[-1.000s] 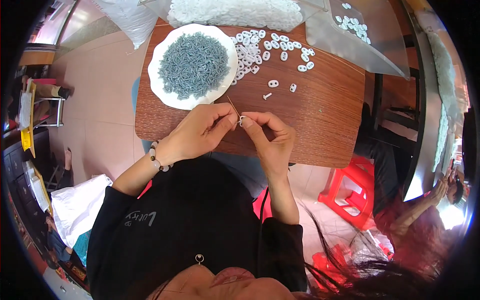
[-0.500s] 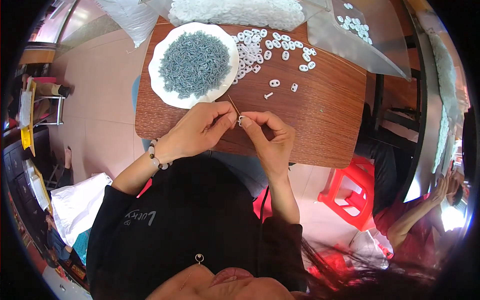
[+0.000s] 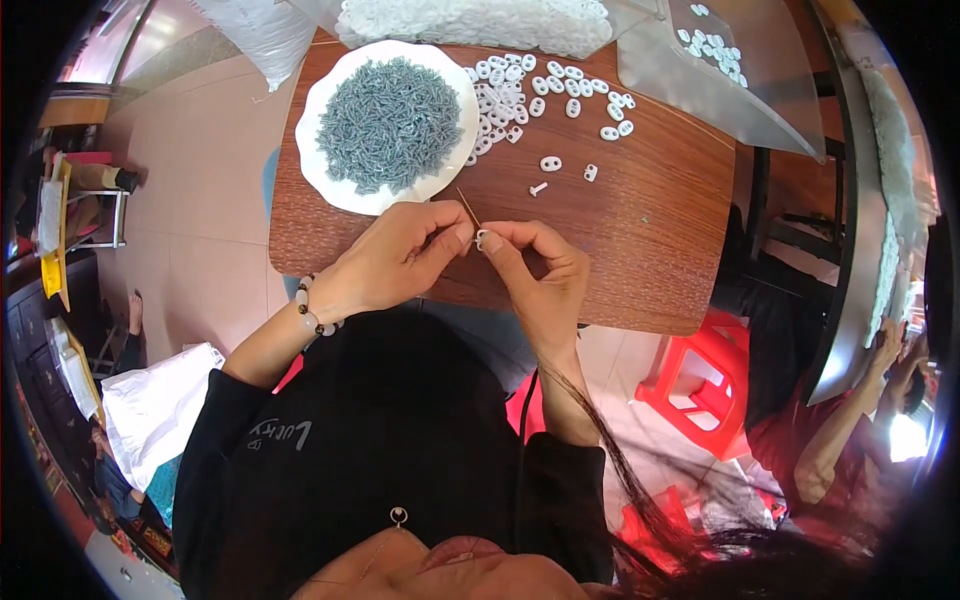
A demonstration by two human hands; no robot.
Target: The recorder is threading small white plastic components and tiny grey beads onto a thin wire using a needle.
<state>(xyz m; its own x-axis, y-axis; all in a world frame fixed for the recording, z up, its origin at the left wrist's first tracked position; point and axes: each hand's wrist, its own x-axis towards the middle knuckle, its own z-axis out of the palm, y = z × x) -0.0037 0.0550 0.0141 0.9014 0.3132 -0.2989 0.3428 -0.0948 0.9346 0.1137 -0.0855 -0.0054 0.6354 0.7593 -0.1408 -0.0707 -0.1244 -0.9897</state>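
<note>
Currently pinching a small white piece at the fingertips of the right hand, thumb brought in against forefinger and partly covering it. Just beside, with the left hand, likewise closed to a pinch between thumb and forefinger; impossible to tell what, if anything, is between those fingertips. Slanting up from the meeting of both hands toward the plate, a thin brown stick, too fine to tell which hand has hold of it. Around the left wrist, a beaded bracelet. Ahead on the wood-grain tabletop, a small white peg on its side, then a loose two-holed piece and another white piece to its right. Beyond the left hand, a white scalloped plate heaped with grey-blue tubes. Against its right side, a crowded cluster of white two-holed pieces, thinning out rightward. Along the far edge, a clear container full of white pieces. Down to the right of the tabletop, a red stool.
</note>
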